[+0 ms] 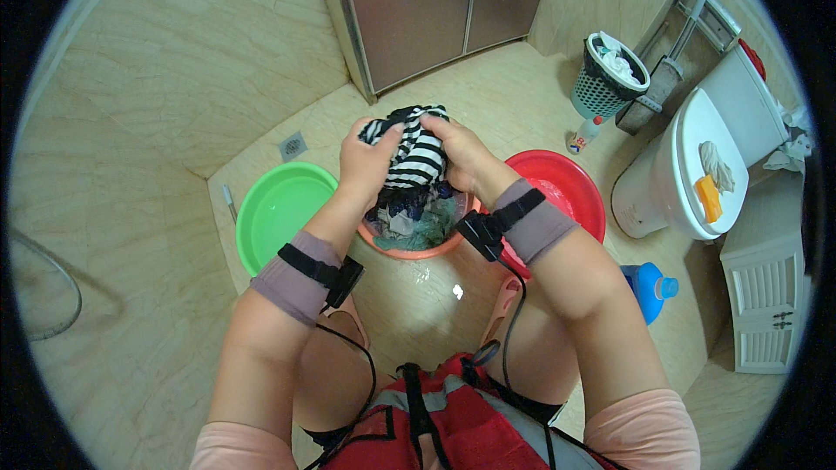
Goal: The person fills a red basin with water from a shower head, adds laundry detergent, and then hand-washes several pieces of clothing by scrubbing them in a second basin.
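Observation:
Both my hands grip a black-and-white striped garment (pixel 416 159), bunched up above an orange basin (pixel 409 254). My left hand (pixel 367 155) is closed on its left side, the thumb lying on top of the stripes. On the opposite side my right hand (pixel 466 155) holds it the same way, thumb on top. The garment's dark lower part hangs into the basin. Below it, wet greenish and pale cloth (pixel 418 228) lies in the basin. The fingers under the fabric are hidden.
A green basin (pixel 283 218) stands to the left, a red basin (pixel 566 187) to the right. Further right are a blue bottle (pixel 646 289), a toilet (pixel 688 176), a small bottle (pixel 583 135) and a waste basket (pixel 610 78). Cables run from my wrist straps. A floor drain (pixel 293 146) lies behind the green basin.

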Demonstrator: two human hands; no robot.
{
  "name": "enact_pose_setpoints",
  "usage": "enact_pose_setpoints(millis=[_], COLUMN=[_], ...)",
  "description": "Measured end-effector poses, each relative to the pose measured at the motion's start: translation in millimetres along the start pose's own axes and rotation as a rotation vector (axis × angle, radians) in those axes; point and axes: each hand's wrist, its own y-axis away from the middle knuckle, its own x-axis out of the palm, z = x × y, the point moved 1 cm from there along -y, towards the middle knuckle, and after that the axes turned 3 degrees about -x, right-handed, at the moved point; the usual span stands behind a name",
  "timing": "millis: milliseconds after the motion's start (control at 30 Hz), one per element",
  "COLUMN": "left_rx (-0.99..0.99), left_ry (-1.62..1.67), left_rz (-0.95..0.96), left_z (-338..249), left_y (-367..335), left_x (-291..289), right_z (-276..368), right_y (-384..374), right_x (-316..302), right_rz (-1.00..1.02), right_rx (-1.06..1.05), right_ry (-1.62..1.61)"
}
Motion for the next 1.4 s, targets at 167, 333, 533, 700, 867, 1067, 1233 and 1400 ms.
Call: enact_pose_setpoints(millis=[167,333,533,700,867,1067,1233,1400], left_rx=[-0.181,-0.222,-0.132,-0.020,-0.070,-0.003,-0.206,-0.139], left_ry=[0.472,0.626,0.577,0.314,0.083,0.120,0.223,0.375], left_rz=[-0.026,-0.001,0.151,0.277,0.380,0.196,0.038,0.003], left_z=[-8.0,-29.3,-40.5,-36.4,-45.9,-40.0,-43.3,-45.2], left_y=[-6.1,-4.0,6.6,15.9,18.6,6.5,-6.6,-9.6], left_x=[-22.4,-26.6,-25.1,-20.4,-10.1,-19.8,-31.9,-34.9], right_z=[19.9,14.7,6.7,11.7,19.7,23.7,25.5,27.5], right_y=[32.4,31.3,33.1,45.8,31.2,25.7,20.3,19.6], right_x=[-1.3,-14.7,-4.1,19.7,-6.7,-19.9,-37.6,-42.5], right_rz=[0.073,0.068,0.074,0.164,0.041,0.048,-0.035,-0.016], right_rx=[0.049,0.038,-0.125,-0.195,-0.225,-0.260,-0.231,-0.234], right_ry=[0.470,0.510,0.575,0.231,0.162,0.010,0.038,-0.022])
